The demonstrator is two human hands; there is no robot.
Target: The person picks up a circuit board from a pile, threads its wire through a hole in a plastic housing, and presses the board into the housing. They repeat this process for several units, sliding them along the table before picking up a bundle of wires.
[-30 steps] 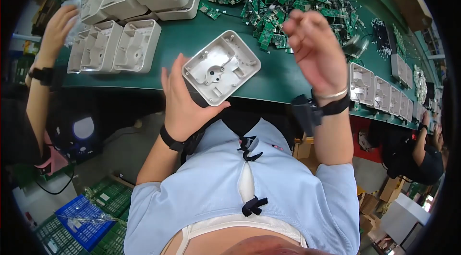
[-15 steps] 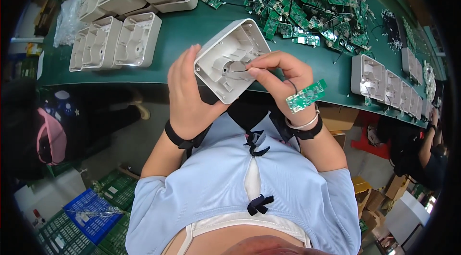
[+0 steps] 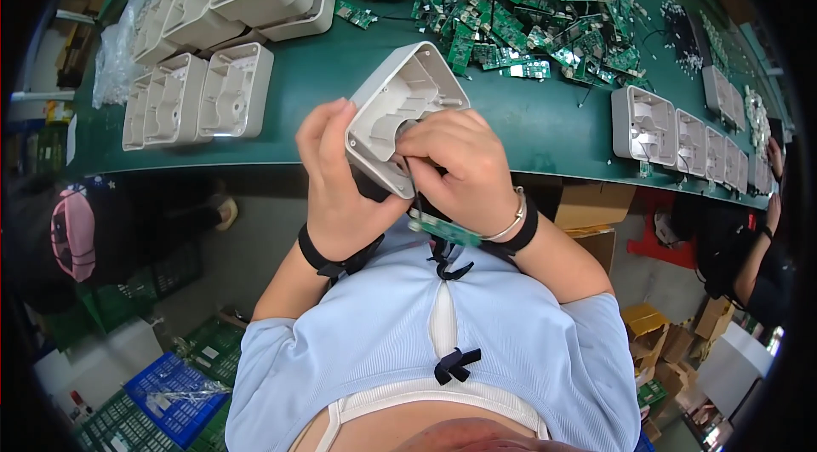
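My left hand (image 3: pixel 328 171) grips an off-white plastic housing (image 3: pixel 366 116) by its left wall, its open side tilted up with round posts and ribs inside. The fingers of my right hand (image 3: pixel 464 164) are bent together inside the housing, pinching a thin black cable (image 3: pixel 414 188); their tips are partly hidden. From that cable a small green circuit board (image 3: pixel 447 229) dangles below my right palm, outside the housing, close to my wrist.
A heap of green circuit boards with cables (image 3: pixel 519 9) covers the far middle of the green table (image 3: pixel 298 103). Off-white housings (image 3: pixel 234 90) stand stacked at the left, and a row of housings (image 3: pixel 644 124) lines the right edge. Another person's arm (image 3: pixel 757 256) shows at far right.
My right hand has moved left and down into the housing and turned over. The circuit board swung from beside my wrist to below the palm. The housing tilted slightly.
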